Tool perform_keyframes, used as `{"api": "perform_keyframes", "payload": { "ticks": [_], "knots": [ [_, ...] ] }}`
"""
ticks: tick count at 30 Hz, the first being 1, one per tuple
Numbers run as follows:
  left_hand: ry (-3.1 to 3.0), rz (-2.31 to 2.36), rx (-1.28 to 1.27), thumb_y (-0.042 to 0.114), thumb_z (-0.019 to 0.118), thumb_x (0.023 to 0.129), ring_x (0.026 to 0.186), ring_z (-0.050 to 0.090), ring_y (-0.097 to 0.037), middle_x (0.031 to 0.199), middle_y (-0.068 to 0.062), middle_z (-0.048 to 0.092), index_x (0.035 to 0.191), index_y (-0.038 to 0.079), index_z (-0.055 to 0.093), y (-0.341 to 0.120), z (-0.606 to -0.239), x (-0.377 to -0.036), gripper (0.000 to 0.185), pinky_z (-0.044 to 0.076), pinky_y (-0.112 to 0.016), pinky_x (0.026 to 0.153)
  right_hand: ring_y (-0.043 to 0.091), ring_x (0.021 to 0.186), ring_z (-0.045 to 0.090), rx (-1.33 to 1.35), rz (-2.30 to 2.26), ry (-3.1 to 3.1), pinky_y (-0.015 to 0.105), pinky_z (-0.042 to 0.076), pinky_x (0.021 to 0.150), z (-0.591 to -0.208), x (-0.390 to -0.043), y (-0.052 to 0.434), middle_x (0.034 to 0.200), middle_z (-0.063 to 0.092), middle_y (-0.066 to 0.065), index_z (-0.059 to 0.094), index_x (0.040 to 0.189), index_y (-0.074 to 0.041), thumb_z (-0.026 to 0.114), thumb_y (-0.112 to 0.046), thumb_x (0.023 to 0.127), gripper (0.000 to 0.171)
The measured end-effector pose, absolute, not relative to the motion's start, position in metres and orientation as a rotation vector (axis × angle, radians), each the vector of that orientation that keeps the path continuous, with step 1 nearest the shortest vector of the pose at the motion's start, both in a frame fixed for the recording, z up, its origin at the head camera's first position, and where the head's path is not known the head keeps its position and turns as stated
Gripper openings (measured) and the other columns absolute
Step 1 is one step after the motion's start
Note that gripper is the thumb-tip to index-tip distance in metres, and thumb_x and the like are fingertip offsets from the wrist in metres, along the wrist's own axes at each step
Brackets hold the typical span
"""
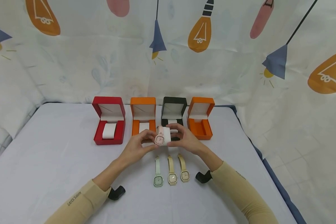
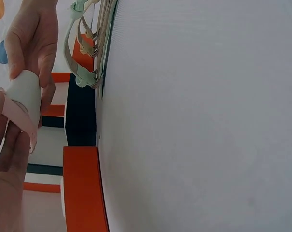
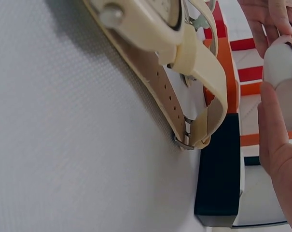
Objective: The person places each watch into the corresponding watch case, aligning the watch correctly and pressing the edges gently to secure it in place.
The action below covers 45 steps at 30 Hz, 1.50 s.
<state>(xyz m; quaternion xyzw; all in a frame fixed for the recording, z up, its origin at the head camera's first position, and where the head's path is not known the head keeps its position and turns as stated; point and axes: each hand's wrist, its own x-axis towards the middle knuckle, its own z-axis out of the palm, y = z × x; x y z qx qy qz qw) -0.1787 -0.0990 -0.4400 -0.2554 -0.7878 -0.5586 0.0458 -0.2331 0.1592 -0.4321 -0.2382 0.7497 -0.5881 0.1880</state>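
Observation:
Both hands meet in front of the boxes, around a white watch cushion [image 1: 167,135] with a pink watch [image 1: 159,139] on its left end. My left hand [image 1: 137,145] pinches the watch between thumb and fingers. The right hand [image 1: 187,140] grips the cushion's other end. In the left wrist view the pink strap [image 2: 19,116] wraps around the cushion [image 2: 26,88]. Closer to me lie a mint-green watch [image 1: 158,180] and two cream-yellow watches [image 1: 172,178] [image 1: 184,175], straps pointing away.
Behind the hands stand open-lidded boxes: red [image 1: 109,141] and orange [image 1: 135,127] with white cushions, dark green [image 1: 164,122] partly hidden by the right hand, and another orange one [image 1: 203,137] showing its orange inside. A patterned curtain [image 1: 170,77] hangs behind the white table [image 1: 58,161].

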Motion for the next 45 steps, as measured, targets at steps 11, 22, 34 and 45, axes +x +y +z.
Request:
{"api": "perform_keyframes", "payload": {
  "ticks": [11, 22, 34, 45],
  "knots": [
    [-2.386, -1.658, -0.876, -0.002, 0.084, 0.082, 0.099, 0.069, -0.017, 0.098, 0.005, 0.071, 0.119, 0.010, 0.063, -0.0988, -0.4407, -0.1813, 0.044, 0.054, -0.055, 0.095, 0.028, 0.119, 0.062, -0.666, -1.665, 2.083, 0.039, 0.050, 0.104, -0.4312, -0.2318, 0.1614, 0.146, 0.052, 0.005, 0.050, 0.148, -0.013, 0.083, -0.007, 0.087, 0.070],
    [-2.427, -1.701, -0.876, -0.003, 0.083, 0.083, 0.091, 0.066, -0.016, 0.097, 0.003, 0.069, 0.120, 0.009, 0.060, -0.0973, -0.4357, -0.1818, 0.045, 0.057, -0.040, 0.093, 0.029, 0.118, 0.062, -0.625, -1.673, 2.091, 0.038, 0.051, 0.103, -0.4303, -0.2309, 0.1621, 0.146, 0.051, 0.007, 0.050, 0.149, -0.012, 0.084, -0.007, 0.086, 0.072],
    [-2.454, -1.751, -0.871, 0.001, 0.081, 0.087, 0.092, 0.064, -0.019, 0.094, 0.001, 0.067, 0.119, 0.008, 0.057, -0.0965, -0.4359, -0.1834, 0.041, 0.057, -0.036, 0.089, 0.030, 0.115, 0.063, -0.593, -1.694, 2.099, 0.041, 0.051, 0.102, -0.4281, -0.2300, 0.1630, 0.146, 0.051, 0.010, 0.050, 0.148, -0.011, 0.084, -0.004, 0.086, 0.072],
    [-2.452, -1.761, -0.857, -0.004, 0.080, 0.086, 0.090, 0.065, -0.020, 0.097, -0.002, 0.067, 0.118, 0.008, 0.054, -0.0966, -0.4354, -0.1854, 0.043, 0.057, -0.025, 0.079, 0.031, 0.113, 0.064, -0.546, -1.747, 2.094, 0.039, 0.055, 0.098, -0.4239, -0.2282, 0.1581, 0.146, 0.051, 0.010, 0.051, 0.147, -0.010, 0.082, 0.001, 0.085, 0.070]
  ]
}}
